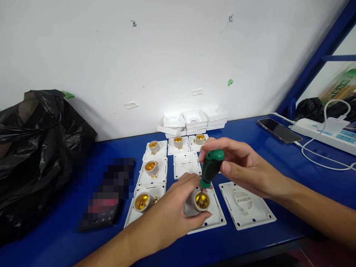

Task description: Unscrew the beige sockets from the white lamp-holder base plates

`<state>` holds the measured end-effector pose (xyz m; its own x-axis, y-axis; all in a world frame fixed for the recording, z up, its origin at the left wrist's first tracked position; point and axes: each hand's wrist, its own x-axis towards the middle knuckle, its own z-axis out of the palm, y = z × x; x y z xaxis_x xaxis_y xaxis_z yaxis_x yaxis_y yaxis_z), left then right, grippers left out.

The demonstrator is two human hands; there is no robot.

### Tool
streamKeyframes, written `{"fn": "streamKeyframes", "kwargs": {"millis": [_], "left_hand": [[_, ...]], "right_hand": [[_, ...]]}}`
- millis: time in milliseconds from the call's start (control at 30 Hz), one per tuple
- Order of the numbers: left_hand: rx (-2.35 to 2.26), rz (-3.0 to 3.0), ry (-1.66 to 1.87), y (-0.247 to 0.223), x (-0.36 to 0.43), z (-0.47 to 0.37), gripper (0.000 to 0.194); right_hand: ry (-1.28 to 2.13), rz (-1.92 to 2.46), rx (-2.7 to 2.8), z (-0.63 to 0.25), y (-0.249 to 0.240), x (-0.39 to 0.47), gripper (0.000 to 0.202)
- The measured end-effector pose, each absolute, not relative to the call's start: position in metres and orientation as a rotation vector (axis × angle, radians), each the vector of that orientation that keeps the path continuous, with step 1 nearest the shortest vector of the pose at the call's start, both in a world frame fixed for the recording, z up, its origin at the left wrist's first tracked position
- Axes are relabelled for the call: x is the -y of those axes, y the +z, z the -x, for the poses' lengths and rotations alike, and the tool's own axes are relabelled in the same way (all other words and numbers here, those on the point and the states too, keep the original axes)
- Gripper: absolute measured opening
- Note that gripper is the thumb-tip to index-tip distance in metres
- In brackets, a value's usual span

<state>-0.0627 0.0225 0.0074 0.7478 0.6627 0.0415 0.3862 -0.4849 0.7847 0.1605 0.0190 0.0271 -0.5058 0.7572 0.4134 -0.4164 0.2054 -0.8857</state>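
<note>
- Gripping a green and black screwdriver [213, 166] by its handle, the right hand [240, 163] has its thumb on one side and its fingers on the other.
- The left hand [179, 207] grasps a lamp socket [201, 201], with the thumb at its near side.
- The screwdriver's shaft slants down into the gold-coloured cup of that socket; what its tip touches is too small to tell.
- Beneath the socket lies a white plate [217, 218], near the front of a blue table [239, 243].
- Just right of it is a ringed plate [261, 214]; a similar plate [180, 171] lies beyond the left hand.
- On the left, three plates [162, 178] with sockets stand in a column, and two further plates [185, 149] with sockets sit at the back.
- Behind those, white boxes [194, 116] are stacked by the wall [178, 66].
- Far left is a black bag [52, 126], with a dark, partly blurred object [104, 216] beside it.
- Over on the right, a phone [278, 130] lies near a power strip [317, 128] and a white cable [319, 167].
</note>
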Motion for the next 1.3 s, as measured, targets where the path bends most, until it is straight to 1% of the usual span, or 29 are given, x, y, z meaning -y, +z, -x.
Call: {"fn": "streamKeyframes", "kwargs": {"millis": [133,300,433,567,667,800,900,1033,1133,1300], "left_hand": [[-0.811,-2.174,0.439,0.0107,-0.0218,0.0626,0.040],[-0.880,-2.180,0.425,0.0096,-0.0236,0.0618,0.035],[-0.870,-2.204,0.430,0.0092,-0.0239,0.0617,0.033],[-0.830,-2.254,0.437,0.0098,-0.0232,0.0627,0.032],[-0.804,-2.293,0.453,0.0098,-0.0238,0.0639,0.031],[-0.819,-2.308,0.458,0.0105,-0.0252,0.0641,0.030],[-0.817,-2.317,0.451,0.0122,-0.0256,0.0632,0.031],[-0.819,-2.336,0.447,0.0140,-0.0249,0.0632,0.028],[-0.823,-2.346,0.433,0.0138,-0.0239,0.0637,0.029],[-0.822,-2.352,0.451,0.0115,-0.0235,0.0638,0.029]], "right_hand": [[1.509,0.324,1.508,-0.1588,0.0284,-0.0176,0.027],[1.548,0.312,1.501,-0.1597,0.0269,-0.0198,0.029],[1.472,0.345,1.503,-0.1621,0.0252,-0.0230,0.025],[1.484,0.370,1.541,-0.1631,0.0267,-0.0227,0.028],[1.407,0.350,1.565,-0.1625,0.0286,-0.0207,0.027],[1.494,0.309,1.586,-0.1613,0.0304,-0.0182,0.032],[1.439,0.362,1.557,-0.1613,0.0303,-0.0178,0.029],[1.464,0.366,1.553,-0.1626,0.0280,-0.0195,0.032],[1.401,0.370,1.546,-0.1629,0.0267,-0.0206,0.029],[1.402,0.405,1.550,-0.1620,0.0279,-0.0199,0.028]]}}
